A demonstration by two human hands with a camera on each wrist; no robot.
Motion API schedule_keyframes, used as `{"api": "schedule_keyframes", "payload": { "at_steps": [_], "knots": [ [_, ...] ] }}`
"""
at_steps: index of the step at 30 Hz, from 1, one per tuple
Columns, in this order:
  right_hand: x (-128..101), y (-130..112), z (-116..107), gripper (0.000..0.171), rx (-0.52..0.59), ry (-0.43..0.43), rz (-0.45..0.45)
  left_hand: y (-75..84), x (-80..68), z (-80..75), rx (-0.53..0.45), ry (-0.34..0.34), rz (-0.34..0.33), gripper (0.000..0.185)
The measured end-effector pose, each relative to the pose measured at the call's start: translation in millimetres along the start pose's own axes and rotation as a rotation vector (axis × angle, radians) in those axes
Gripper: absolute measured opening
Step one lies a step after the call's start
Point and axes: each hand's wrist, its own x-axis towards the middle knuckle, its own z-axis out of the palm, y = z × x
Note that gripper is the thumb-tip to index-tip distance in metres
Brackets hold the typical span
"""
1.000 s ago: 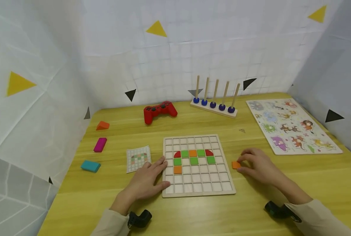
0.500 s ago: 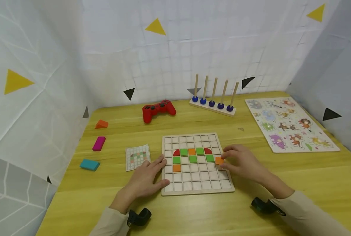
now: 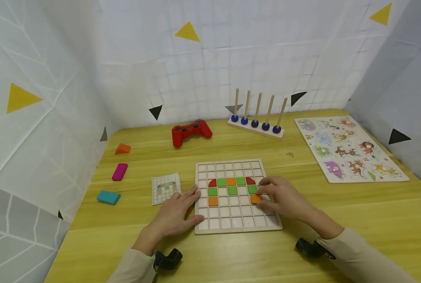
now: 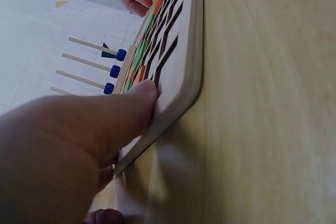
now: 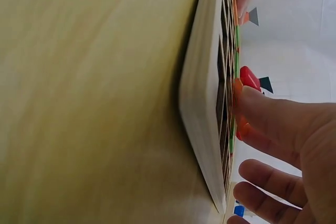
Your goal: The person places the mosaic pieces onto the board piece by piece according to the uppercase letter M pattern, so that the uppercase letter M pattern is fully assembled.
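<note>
The right hand [image 3: 284, 200] pinches a small orange square tile [image 3: 255, 199] between thumb and fingers and holds it at a cell of the pale wooden grid board [image 3: 237, 226] — just below the right-most green tile of the pattern. Whether it is seated or only resting on the rim of the cell cannot be told; the right wrist view shows the fingertips [image 5: 252, 100] against an orange edge at the board's face. The left hand [image 3: 176, 214] lies flat, fingers straight, pressing on the board's left edge to steady it, thumb on the near corner.

This looks like the placing step of copying the small printed pattern card [image 3: 166, 188] that lies on the yellow wooden worktop [image 3: 231, 259] just left of the board. The next move likely calls for pressing the tile level into its cell and letting go — with the board held firm.

No brand, label or writing can be read anywhere.
</note>
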Motion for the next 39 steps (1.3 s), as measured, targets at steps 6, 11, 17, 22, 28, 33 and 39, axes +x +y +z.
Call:
{"api": "schedule_keyframes", "payload": {
  "at_steps": [6,11,17,22,28,33,39],
  "knots": [
    [0,2,-1,0.016,-0.001,0.014,0.010,1.8,2.3,-0.1,-0.002,0.007,0.015,0.072],
    [1,1,4,0.014,0.024,0.009,-0.026,2.0,-1.1,1.2,0.001,0.011,0.003,0.072],
    [4,1,6,0.015,0.037,0.025,-0.039,2.0,-5.0,1.5,0.002,0.014,-0.023,0.072],
    [5,4,1,0.015,0.069,0.033,-0.021,1.8,-1.1,1.2,0.006,0.020,-0.012,0.071],
    [-2,13,-14,0.028,0.161,0.063,0.203,3.5,0.3,3.4,-0.027,-0.007,-0.012,0.072],
    [-4,23,-22,0.043,0.263,0.092,0.357,2.6,-4.1,9.1,-0.032,0.003,-0.017,0.072],
    [-3,32,-28,0.052,0.245,0.131,0.398,3.8,-2.1,7.4,-0.059,0.014,0.000,0.068]
  ]
}}
